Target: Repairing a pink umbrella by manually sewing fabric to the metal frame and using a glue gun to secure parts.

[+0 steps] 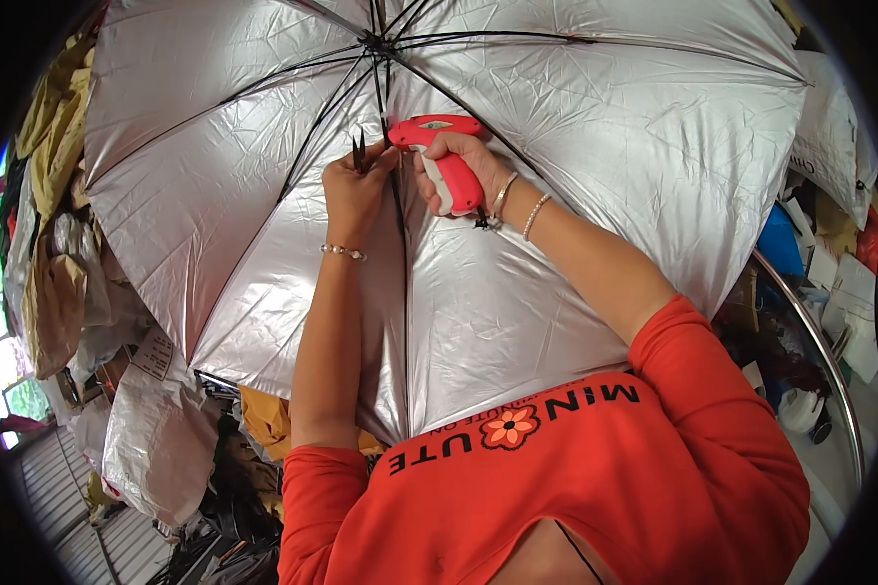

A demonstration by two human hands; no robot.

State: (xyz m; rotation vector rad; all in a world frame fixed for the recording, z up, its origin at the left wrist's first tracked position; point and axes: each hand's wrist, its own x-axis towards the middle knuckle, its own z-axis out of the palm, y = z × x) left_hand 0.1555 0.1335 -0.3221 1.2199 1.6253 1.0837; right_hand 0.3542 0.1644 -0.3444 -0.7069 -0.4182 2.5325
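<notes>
An opened umbrella (263, 127) with a silver lining and black ribs spreads in front of me, its inner side toward me. My right hand (463, 161) is wrapped round the grip of a red and white tagging gun (439, 127), whose front end points left at a rib. Beside that tip, my left hand (356, 195) is closed, thumb and finger pinching at the rib (400, 210). Two dark points of what look like thread snips (359, 151) stick up from the left hand. Whatever is pinched at the fingertips is too small to make out.
Crumpled bags and wrapping (161, 444) pile up at the left, with a yellow-brown bag (54, 292) hanging above. At the right are a curved metal rail (819, 341), a white printed sack (829, 136) and assorted packaging. The umbrella's near edge touches my red shirt (556, 468).
</notes>
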